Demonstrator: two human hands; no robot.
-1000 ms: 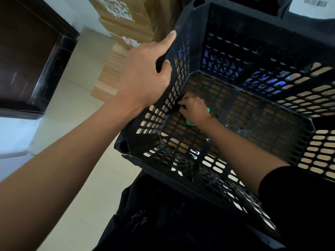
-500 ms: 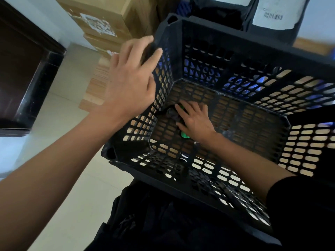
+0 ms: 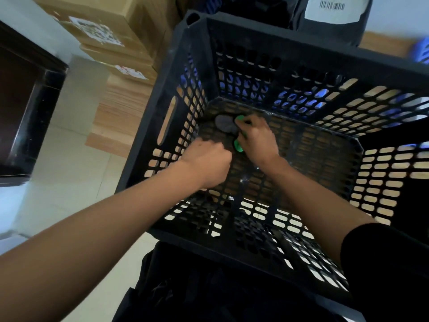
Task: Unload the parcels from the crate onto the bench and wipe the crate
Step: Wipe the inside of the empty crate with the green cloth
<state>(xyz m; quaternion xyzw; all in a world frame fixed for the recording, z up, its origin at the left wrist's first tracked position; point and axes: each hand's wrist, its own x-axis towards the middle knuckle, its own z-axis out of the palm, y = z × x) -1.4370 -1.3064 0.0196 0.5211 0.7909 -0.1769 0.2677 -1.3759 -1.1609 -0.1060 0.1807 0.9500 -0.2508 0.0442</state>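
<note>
The black perforated plastic crate (image 3: 274, 66) fills most of the view, seen from above with its slotted floor and four slotted walls exposed; no parcels lie inside it. It stands on a wooden bench (image 3: 120, 105), whose surface shows through the slots and past the crate's left wall, where an elongated handle cutout is visible. Both hands are inside the crate at the far-left corner of the floor. The right hand (image 3: 257, 140) is curled round a green-and-grey scrubbing pad (image 3: 228, 125) — green shows at the fingertips and below the palm, and a grey, dirty-looking face protrudes toward the corner, lying on the floor grid. The left hand (image 3: 209, 163) sits just beside it, low against the left wall, fingers curled under; it is motion-blurred, and whether it holds anything cannot be determined. Beyond the far rim, a dark poly-bag parcel (image 3: 308, 12) carries a white shipping label (image 3: 334, 8) with a barcode — the print is too small to read. To the upper left, stacked cardboard cartons (image 3: 111, 22) bear white labels with QR-type codes, also illegible. A dark cabinet (image 3: 25, 108) stands at far left on a pale tiled floor (image 3: 69, 173). A blue object (image 3: 421, 52) shows at the right edge.
</note>
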